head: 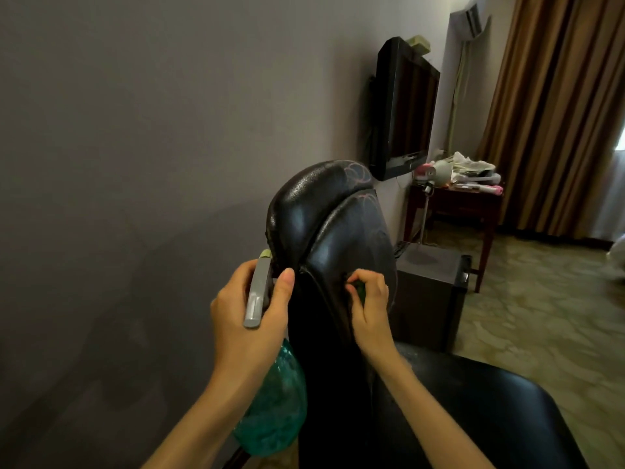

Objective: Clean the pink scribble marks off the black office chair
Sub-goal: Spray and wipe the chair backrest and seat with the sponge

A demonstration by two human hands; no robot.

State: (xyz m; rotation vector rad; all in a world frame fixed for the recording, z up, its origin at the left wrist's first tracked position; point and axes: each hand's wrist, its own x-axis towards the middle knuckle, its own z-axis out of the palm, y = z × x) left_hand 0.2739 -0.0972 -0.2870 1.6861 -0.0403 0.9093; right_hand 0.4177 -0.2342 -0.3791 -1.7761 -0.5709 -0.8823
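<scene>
Now, left hand (245,321) gripping the spray bottle (275,411), right hand (370,309) pinching a green pad (360,290), our wet rubbing may smear the pink marks (357,173).

Near the middle of the frame, the right grip (369,301) is hiding nearly all of a green thing (360,289), so what it is cannot be told. The left grip (248,311) is covering the neck of the spray bottle (275,414), and the forearm is hiding part of its body. The seat of the chair (338,238) is running off the lower right edge. At upper right, the clutter (466,170) on the desk (453,206) is showing too small and blurred to name.
</scene>
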